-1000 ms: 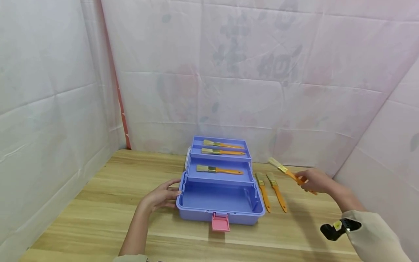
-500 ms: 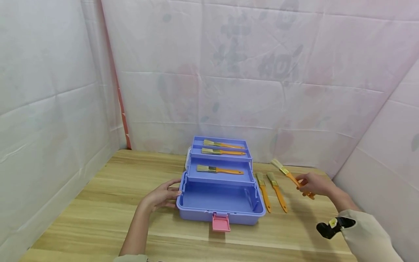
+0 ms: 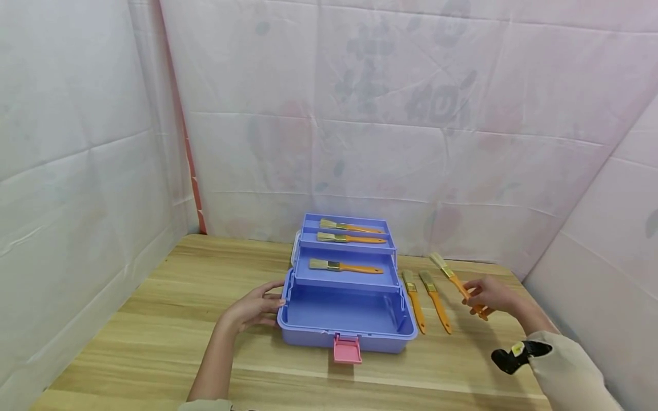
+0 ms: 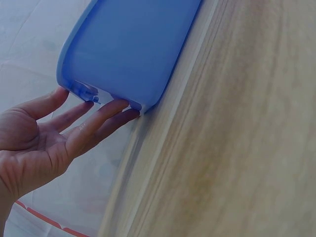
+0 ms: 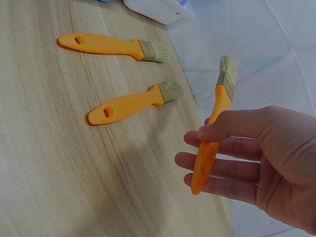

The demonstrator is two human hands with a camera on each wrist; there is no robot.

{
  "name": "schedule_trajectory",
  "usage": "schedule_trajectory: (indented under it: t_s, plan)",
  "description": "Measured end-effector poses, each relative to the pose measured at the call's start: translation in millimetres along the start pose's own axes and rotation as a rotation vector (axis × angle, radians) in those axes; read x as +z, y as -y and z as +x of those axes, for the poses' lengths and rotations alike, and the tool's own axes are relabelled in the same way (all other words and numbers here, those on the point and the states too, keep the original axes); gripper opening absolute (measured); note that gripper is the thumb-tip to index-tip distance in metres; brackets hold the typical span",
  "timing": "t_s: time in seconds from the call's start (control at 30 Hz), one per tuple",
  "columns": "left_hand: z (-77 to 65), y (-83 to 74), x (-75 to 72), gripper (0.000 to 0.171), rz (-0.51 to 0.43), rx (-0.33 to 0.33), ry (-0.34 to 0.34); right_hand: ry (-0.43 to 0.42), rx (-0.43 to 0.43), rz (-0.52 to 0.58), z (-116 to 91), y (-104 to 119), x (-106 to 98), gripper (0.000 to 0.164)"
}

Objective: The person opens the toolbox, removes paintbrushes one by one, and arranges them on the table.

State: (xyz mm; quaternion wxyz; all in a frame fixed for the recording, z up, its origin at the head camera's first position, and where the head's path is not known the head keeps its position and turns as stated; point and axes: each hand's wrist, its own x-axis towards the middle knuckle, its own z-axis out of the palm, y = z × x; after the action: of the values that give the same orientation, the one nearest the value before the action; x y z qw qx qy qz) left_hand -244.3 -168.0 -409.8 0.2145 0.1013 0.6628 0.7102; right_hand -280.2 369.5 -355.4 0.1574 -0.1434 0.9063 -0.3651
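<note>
My right hand [image 3: 494, 295] pinches the orange handle of a paintbrush [image 5: 206, 153] between thumb and fingers, raised over the table with its bristles pointing away from me. Left of it, two more paintbrushes [image 3: 438, 305] [image 5: 126, 106] lie side by side on the wood. A blue-purple toolbox [image 3: 344, 342] stands unfolded, with stepped trays behind its deep bottom compartment. Against the box's left side rests my left hand [image 3: 253, 308], fingers extended; in the left wrist view its fingertips [image 4: 118, 104] touch the box's side wall. Three paintbrushes lie in the trays, one of them [image 3: 345, 266] in the lower tray.
A pink latch [image 3: 346, 349] hangs from the toolbox's front. The wood-grain table [image 3: 169, 319] ends at white sheeting [image 3: 370, 142] behind and on both sides. A black wrist-camera mount [image 3: 519, 355] sits at my right sleeve.
My right hand has shifted slightly left and toward me with the paintbrush, whose handle now points more toward me. The left hand and toolbox have stayed put.
</note>
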Motion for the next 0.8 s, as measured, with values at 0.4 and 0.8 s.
schedule_trajectory:
  t_s: [0.4, 0.8]
  plan:
    - [0.6, 0.3, -0.5, 0.06, -0.004, 0.001, 0.005, 0.01, 0.081, 0.104, -2.1, -7.8, 6.2, 0.041]
    - [0.0, 0.5, 0.1, 0.06, -0.012, -0.006, -0.001, 0.009, 0.106, 0.144, -3.4, -17.5, 10.6, 0.041]
